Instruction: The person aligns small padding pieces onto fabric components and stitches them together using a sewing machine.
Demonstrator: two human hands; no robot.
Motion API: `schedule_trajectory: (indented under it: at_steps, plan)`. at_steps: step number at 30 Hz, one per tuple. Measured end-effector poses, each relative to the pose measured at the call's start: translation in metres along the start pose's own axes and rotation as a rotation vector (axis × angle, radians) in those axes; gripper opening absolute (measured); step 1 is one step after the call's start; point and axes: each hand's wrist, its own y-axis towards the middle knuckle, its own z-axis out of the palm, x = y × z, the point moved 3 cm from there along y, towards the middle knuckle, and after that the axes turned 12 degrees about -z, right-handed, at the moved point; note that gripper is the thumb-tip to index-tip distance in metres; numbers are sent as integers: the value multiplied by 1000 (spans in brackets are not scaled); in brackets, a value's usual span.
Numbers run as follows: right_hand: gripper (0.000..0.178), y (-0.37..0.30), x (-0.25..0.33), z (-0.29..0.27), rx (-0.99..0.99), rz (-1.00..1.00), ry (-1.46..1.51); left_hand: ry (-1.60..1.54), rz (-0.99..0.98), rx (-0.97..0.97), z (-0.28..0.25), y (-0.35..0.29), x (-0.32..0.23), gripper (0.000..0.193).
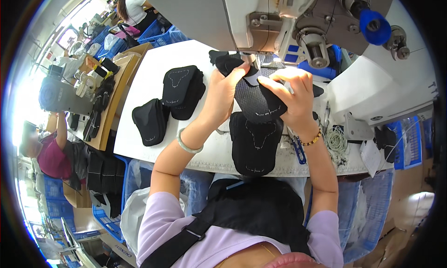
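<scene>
Under the sewing machine [265, 30], a black fabric piece [258, 102] with a mesh-like surface and short white stitches is held between my hands. My left hand [226, 88] pinches its upper left part, where a dark flap folds up. The fingers of my right hand [293, 88] are closed on its upper right edge. Just below, nearest my body, lies a stack of black pieces [255, 144] with white stitched outlines. Two more stacks sit to the left: a taller stack [182, 92] and a smaller stack [150, 122]. My hands partly cover the needle area.
Blue-handled thread snips [298, 150] and a tangle of pale thread [335, 140] lie on the white table [144, 86] right of my right wrist. Blue crates [368, 212] stand below. Other people [53, 156] work at the left, beside a wooden-edged bench [109, 114].
</scene>
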Motion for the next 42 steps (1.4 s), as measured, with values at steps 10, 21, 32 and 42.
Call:
schedule_trajectory:
  at_steps: [10, 21, 32, 42]
  plan:
    - [39, -4, 4, 1, 83, 77, 30, 116, 11, 62, -8, 7, -2, 15]
    - [37, -1, 5, 0, 91, 66, -5, 150, -66, 124, -10, 8, -9, 15]
    - [37, 0, 9, -4, 136, -32, -69, 86, -179, 177, -5, 0, -13, 17]
    - [42, 1, 6, -2, 162, 23, -78, 19, -208, 133, -10, 8, -11, 14]
